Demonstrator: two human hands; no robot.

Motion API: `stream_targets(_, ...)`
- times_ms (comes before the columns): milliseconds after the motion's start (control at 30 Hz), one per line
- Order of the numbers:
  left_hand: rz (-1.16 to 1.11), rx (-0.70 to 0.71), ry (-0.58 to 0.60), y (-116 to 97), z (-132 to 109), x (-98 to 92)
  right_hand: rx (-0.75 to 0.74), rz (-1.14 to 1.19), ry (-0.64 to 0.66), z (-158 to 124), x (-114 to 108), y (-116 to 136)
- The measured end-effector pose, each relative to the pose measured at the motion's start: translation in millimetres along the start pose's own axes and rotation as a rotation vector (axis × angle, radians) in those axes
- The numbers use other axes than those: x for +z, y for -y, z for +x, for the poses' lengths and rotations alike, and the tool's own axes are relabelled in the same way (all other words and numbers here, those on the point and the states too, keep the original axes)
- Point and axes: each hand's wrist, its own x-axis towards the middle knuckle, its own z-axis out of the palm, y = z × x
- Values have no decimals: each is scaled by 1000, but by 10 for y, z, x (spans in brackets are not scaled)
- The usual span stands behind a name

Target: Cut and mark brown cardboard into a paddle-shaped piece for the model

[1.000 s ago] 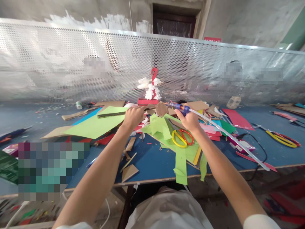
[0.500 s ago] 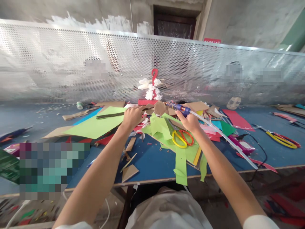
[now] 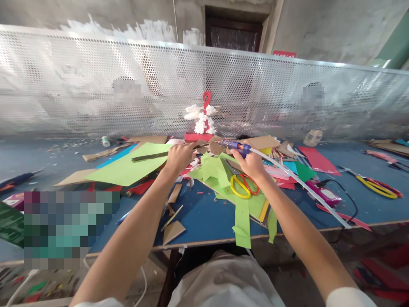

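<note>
My right hand [image 3: 249, 163] is closed round a blue glue gun [image 3: 238, 146], its nozzle pointing left at a brown cardboard piece [image 3: 216, 147]. A long clear glue stick [image 3: 300, 183] trails from the gun's back towards the right. My left hand [image 3: 179, 156] is closed on a thin dark stick [image 3: 150, 156] that lies across a light green sheet [image 3: 128, 167]. Crumpled green paper [image 3: 213, 167] lies between my hands. Yellow and red scissors [image 3: 243, 185] rest just below my right hand.
A red and white paper model [image 3: 202, 119] stands behind my hands, in front of a perforated metal screen [image 3: 96, 85]. Coloured paper scraps, cardboard bits [image 3: 173, 230], a pink tool with a black cable [image 3: 322, 192] and more scissors [image 3: 380, 186] litter the blue table [image 3: 204, 217].
My right hand and the glue gun have shifted slightly left, bringing the nozzle closer to the cardboard piece. My left hand has stayed in place on the stick.
</note>
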Motion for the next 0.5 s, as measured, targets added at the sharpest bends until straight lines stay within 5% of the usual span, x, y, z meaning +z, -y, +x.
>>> stream_targets(300,62,-22,26,-45,-8,-54,46,-58,-52,15,-32,-54)
stream_targets(500,43,-59,42,-60,-16,-86,-2,-54,43,-4,-6,43)
